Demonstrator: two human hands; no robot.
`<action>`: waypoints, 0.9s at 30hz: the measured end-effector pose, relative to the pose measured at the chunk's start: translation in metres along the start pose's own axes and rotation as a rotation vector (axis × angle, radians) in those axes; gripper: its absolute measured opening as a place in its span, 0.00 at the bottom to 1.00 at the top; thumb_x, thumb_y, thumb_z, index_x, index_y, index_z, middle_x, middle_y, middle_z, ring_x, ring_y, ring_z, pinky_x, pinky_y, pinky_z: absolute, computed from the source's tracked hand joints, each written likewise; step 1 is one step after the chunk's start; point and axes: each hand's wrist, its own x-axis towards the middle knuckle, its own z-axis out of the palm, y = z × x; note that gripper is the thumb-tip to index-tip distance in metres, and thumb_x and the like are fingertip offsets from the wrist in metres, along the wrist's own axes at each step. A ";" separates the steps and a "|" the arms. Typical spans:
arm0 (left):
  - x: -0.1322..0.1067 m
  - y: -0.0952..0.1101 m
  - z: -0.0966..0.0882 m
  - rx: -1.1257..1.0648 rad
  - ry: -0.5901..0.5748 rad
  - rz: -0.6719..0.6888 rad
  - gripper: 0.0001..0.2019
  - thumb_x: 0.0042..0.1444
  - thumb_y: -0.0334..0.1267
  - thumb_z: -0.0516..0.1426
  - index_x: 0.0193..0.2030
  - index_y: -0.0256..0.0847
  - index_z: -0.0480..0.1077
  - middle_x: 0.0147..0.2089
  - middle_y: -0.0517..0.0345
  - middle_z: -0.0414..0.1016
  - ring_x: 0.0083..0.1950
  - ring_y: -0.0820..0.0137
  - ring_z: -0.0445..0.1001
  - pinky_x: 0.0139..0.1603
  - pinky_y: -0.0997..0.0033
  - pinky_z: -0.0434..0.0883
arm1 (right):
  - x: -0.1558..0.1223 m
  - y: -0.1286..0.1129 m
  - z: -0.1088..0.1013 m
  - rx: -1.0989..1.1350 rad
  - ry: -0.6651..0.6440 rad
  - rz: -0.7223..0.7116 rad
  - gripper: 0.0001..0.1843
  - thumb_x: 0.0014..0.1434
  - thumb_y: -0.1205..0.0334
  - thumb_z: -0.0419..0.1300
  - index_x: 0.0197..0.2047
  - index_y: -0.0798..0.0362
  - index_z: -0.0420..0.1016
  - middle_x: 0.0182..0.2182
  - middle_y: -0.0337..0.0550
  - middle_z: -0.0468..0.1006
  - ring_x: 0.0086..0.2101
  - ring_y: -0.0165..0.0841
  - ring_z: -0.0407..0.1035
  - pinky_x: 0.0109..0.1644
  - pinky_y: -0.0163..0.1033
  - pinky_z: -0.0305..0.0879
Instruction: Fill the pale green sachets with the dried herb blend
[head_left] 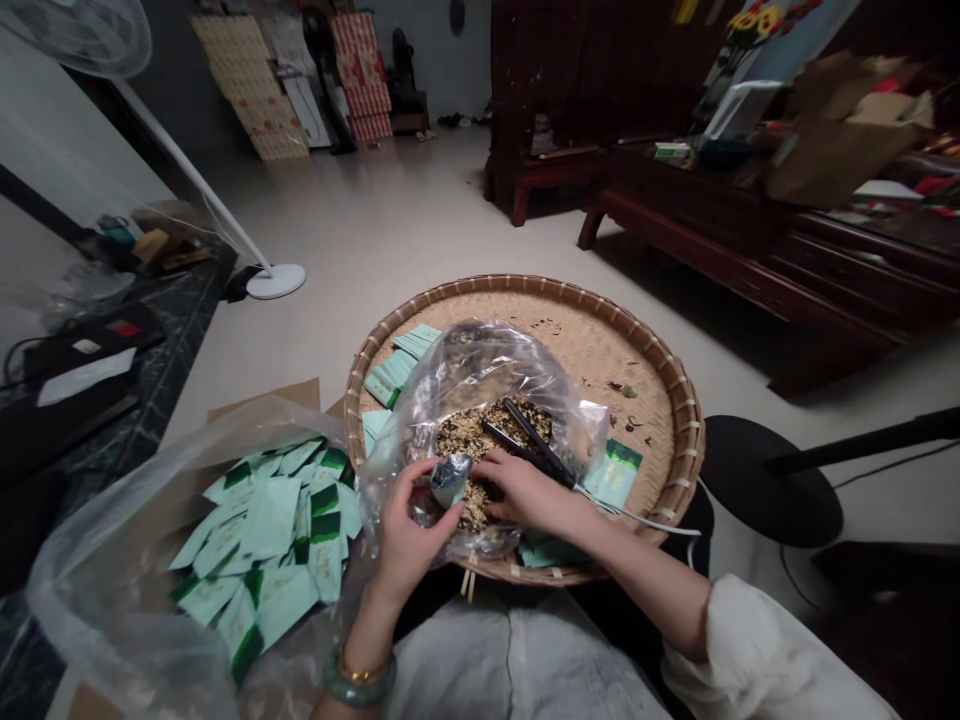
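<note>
My left hand [416, 525] holds a small pale-green sachet [450, 482] upright between thumb and fingers, its silvery mouth gaping. My right hand [525, 490] reaches into a clear plastic bag [510, 350], its curled fingers in a loose dried mix [469, 420] of tan and dark bits; the fingertips are partly hidden. A black heat sealer [529, 440], shaped like long tongs with a white cord, lies on the mix beside that hand. The bag rests in a round woven bamboo tray [660, 390]. Flat green sachets [394, 375] are stacked at the tray's left, and others [615, 472] lie at its right.
At left, a large clear plastic bag [97, 560] holds many green sachets [270, 515]. A white standing fan [274, 282] is beyond it. A black round stand base [772, 485] sits right of the tray. Dark wooden furniture [720, 220] stands at the back right.
</note>
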 end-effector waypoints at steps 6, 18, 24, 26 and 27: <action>0.000 -0.002 0.003 -0.017 0.000 0.007 0.21 0.49 0.37 0.63 0.51 0.41 0.67 0.51 0.50 0.72 0.49 0.63 0.75 0.49 0.63 0.74 | 0.000 0.006 0.006 0.009 0.076 0.013 0.15 0.49 0.75 0.63 0.42 0.56 0.77 0.37 0.46 0.77 0.38 0.36 0.71 0.43 0.35 0.64; 0.002 0.001 0.003 0.115 -0.018 0.079 0.21 0.49 0.36 0.63 0.51 0.41 0.67 0.50 0.48 0.72 0.49 0.61 0.74 0.46 0.61 0.74 | -0.010 0.012 -0.021 0.423 0.322 0.134 0.08 0.49 0.68 0.63 0.35 0.55 0.79 0.31 0.40 0.81 0.30 0.32 0.73 0.34 0.34 0.66; 0.008 0.016 0.014 0.196 -0.010 0.162 0.20 0.46 0.32 0.63 0.48 0.43 0.67 0.47 0.52 0.73 0.45 0.63 0.73 0.36 0.67 0.74 | -0.020 -0.013 -0.057 0.547 0.408 0.086 0.08 0.50 0.63 0.64 0.35 0.54 0.78 0.31 0.41 0.80 0.28 0.29 0.71 0.31 0.34 0.66; 0.008 0.020 0.018 0.198 -0.012 0.164 0.21 0.46 0.30 0.62 0.48 0.43 0.67 0.46 0.52 0.73 0.45 0.62 0.73 0.35 0.67 0.74 | -0.021 -0.025 -0.063 0.468 0.434 0.022 0.07 0.51 0.64 0.64 0.36 0.53 0.79 0.33 0.41 0.80 0.31 0.31 0.72 0.33 0.35 0.67; 0.008 0.021 0.020 0.194 -0.012 0.160 0.21 0.46 0.30 0.62 0.48 0.42 0.67 0.46 0.52 0.73 0.45 0.62 0.73 0.34 0.67 0.74 | -0.021 -0.030 -0.064 0.419 0.439 -0.015 0.07 0.52 0.64 0.63 0.36 0.52 0.79 0.34 0.41 0.80 0.33 0.32 0.73 0.34 0.35 0.68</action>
